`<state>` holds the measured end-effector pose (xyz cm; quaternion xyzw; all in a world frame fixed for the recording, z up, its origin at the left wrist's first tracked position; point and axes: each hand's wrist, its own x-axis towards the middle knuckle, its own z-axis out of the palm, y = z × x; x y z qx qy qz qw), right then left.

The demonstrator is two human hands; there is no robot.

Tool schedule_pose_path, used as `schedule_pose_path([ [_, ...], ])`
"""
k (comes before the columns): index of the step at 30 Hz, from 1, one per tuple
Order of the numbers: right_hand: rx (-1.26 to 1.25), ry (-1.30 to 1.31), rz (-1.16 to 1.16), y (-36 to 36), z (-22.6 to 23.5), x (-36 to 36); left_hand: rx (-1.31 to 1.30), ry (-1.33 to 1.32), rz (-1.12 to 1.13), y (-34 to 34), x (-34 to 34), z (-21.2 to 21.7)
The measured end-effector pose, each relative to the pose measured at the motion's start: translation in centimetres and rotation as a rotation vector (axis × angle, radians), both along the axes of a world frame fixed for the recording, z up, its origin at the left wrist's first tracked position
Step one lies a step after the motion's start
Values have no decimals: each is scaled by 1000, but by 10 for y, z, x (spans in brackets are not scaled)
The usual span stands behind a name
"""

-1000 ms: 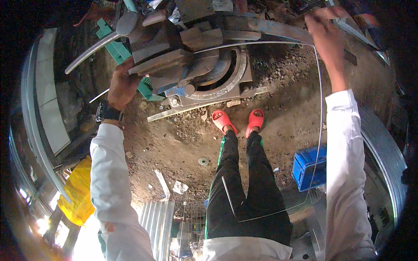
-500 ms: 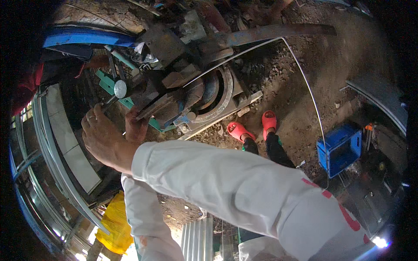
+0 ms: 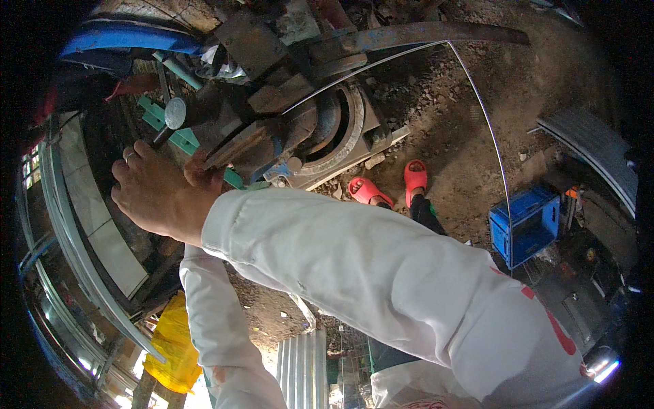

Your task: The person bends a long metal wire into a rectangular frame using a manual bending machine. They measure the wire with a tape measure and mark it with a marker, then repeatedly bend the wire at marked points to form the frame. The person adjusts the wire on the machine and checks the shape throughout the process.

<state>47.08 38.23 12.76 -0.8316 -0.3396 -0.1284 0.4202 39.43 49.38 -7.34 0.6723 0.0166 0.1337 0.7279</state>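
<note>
My right arm, in a white sleeve, crosses over my left. My right hand [image 3: 157, 189], a ring on one finger, is closed around a dark bar [image 3: 161, 139] that ends in a round grey metal knob [image 3: 175, 112]. Beneath its wrist, my left hand [image 3: 203, 173] shows only in part, beside the near end of a heavy rusty bench vise [image 3: 238, 144]; its fingers are mostly hidden. A thin pale metal rod [image 3: 402, 63] comes out of the vise, runs right, and bends sharply down toward a blue crate.
The blue crate [image 3: 501, 235] stands at the right. Two feet in red slippers [image 3: 368, 190] are just beyond my sleeve. Long metal profiles [image 3: 85, 238] and a yellow sheet [image 3: 170, 347] lie at the left. A person in dark red [image 3: 48, 102] is partly visible at the far left.
My right hand and the knobbed bar have shifted slightly up and left relative to the vise. The whole view has also moved a little. The bent rod keeps its shape.
</note>
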Motion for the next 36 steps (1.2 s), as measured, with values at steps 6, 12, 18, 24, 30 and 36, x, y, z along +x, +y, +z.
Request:
schedule_pose_path([
  [6, -191, 17, 73, -27, -7, -18, 258, 610, -72, -18, 26, 53],
  [12, -138, 20, 158, -26, 5, -43, 269, 173, -127, -3, 6, 54],
  [18, -195, 61, 426, -93, 20, -56, 777, 404, 177, 41, -24, 9],
  [24, -200, 27, 527, -190, 18, -30, -524, 777, -197, 9, 19, 66],
  [30, -162, 2, 249, -266, 16, 17, 133, 519, -194, -22, 22, 83],
  [36, -299, 135, 204, -306, 23, 69, 157, 564, -233, -18, 24, 83],
])
